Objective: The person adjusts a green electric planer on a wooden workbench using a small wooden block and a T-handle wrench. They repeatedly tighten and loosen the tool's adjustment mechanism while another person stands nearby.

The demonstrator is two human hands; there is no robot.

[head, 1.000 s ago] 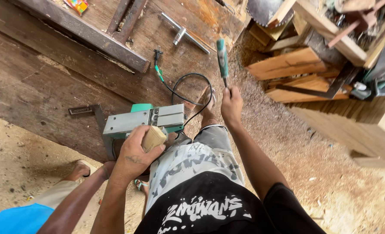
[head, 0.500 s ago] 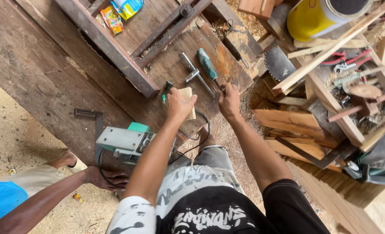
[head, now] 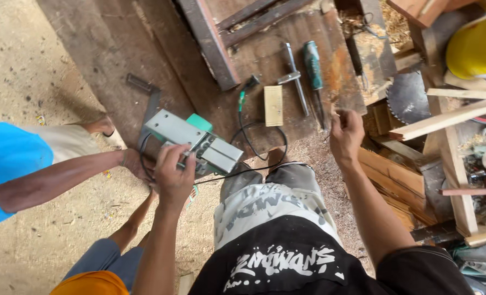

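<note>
My left hand (head: 173,170) grips the top of a grey and green electric planer (head: 195,143) that sits at the near edge of a dark wooden board (head: 166,71). Its black cord (head: 264,155) loops across the board to my knee. My right hand (head: 345,131) hovers at the board's near right edge with fingers curled and nothing in it. Just beyond it lie a green-handled screwdriver (head: 312,68), a metal T-shaped wrench (head: 295,76) and a small pale wood block (head: 273,105).
Another person in a blue top reaches in from the left, a hand (head: 135,164) on the planer's left side. A third person's arm (head: 131,229) is below. Stacked timber (head: 445,136), a circular saw blade (head: 407,98) and a yellow container (head: 475,49) crowd the right. Sawdust covers the ground.
My left hand set the wood block down on the board and came back onto the planer. My right hand let go of the screwdriver, which now lies on the board.
</note>
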